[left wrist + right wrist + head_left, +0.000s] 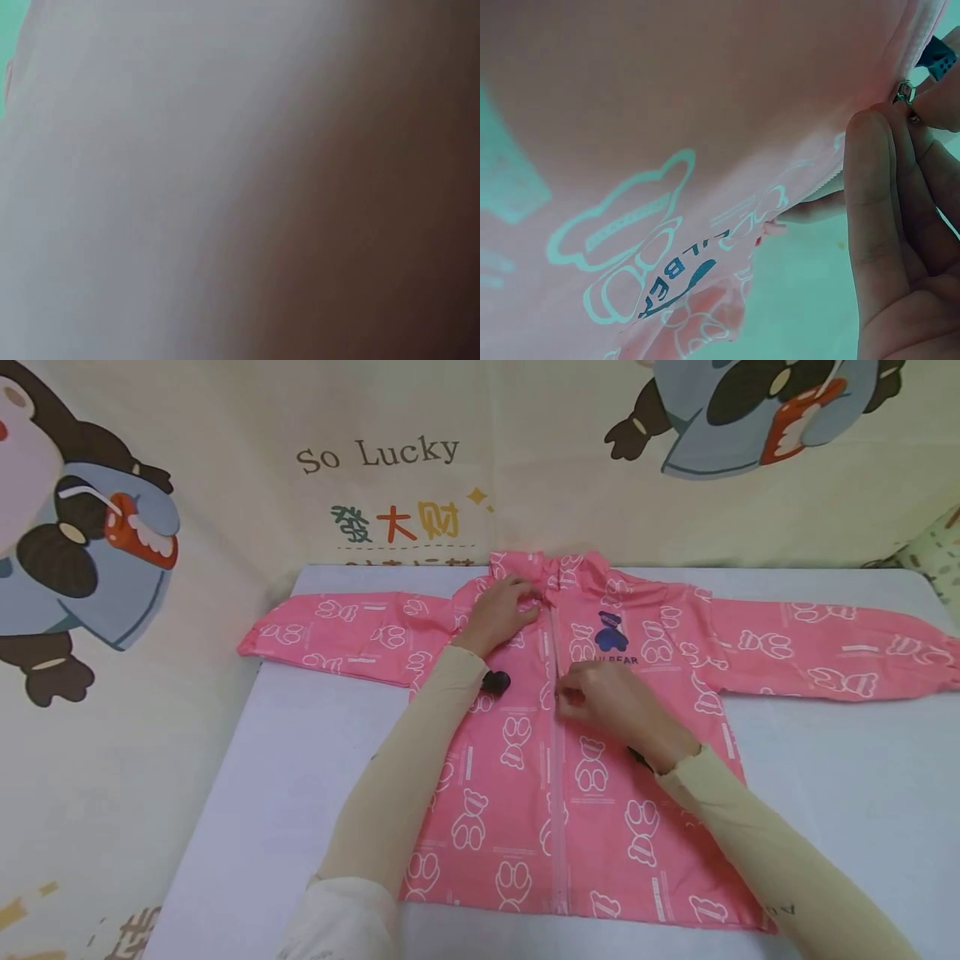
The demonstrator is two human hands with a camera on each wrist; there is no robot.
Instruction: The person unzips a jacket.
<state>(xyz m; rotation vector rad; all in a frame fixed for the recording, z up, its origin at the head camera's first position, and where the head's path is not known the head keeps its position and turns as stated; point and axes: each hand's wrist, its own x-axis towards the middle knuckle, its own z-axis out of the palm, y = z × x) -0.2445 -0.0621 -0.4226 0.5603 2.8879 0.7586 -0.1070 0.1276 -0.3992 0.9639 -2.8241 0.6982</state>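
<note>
Head view first: pink jacket (555,760) with white bear prints lies flat and face up on the white tabletop (825,777), collar toward the far edge, sleeves spread out sideways, hem close to the near edge. Left hand (498,610) rests on the chest panel just beside the collar, fingers curled a bit against the fabric, so it's pressing more than gripping as far as I can tell. Right hand (607,697) sits on the zipper line (557,793) about mid-chest, fingertips pinched together on the zipper pull. A blue bear logo (611,631) is just above that hand. Cartoon cloth (390,477) reading "So Lucky" hangs behind the tabletop's far edge.

Left wrist view: honestly just a blur of pale and brown, can't make anything out.

Right wrist view: super close on the pink fabric and its bear print (622,232). The right hand's fingers (874,187) are closed on the small metal zipper pull (904,93) at the fabric's edge.
</note>
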